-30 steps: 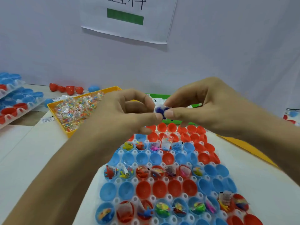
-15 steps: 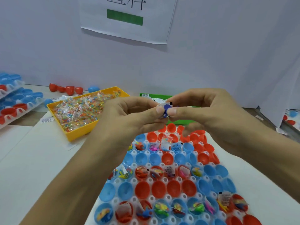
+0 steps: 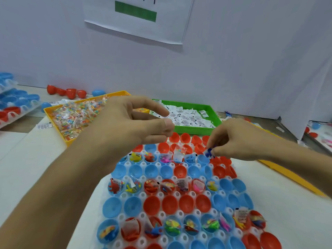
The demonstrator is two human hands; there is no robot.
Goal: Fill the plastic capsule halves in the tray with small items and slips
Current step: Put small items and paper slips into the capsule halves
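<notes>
pinching a small blue item between thumb and fingertips, the right hand is held low over the far right part of the tray, just above a blue capsule half in the third row from the back. the left hand is held higher, above the tray's far left corner, with its fingers loosely curled, the thumb near the forefinger and nothing gripped. the white tray is set on a pale table and is filled with rows of red and blue capsule halves; several rows are seen to contain small coloured toys and printed slips, while the rows between them are seen with bare bowls. beyond the left hand, a yellow bin of small clear packets with coloured pieces is placed. beside it, a green bin of white paper slips is placed just behind the tray. loose red capsule halves are lined along the wall at the far left, next to stacked trays of blue and red halves. a printed sheet with a green bar is fixed to the wall.
</notes>
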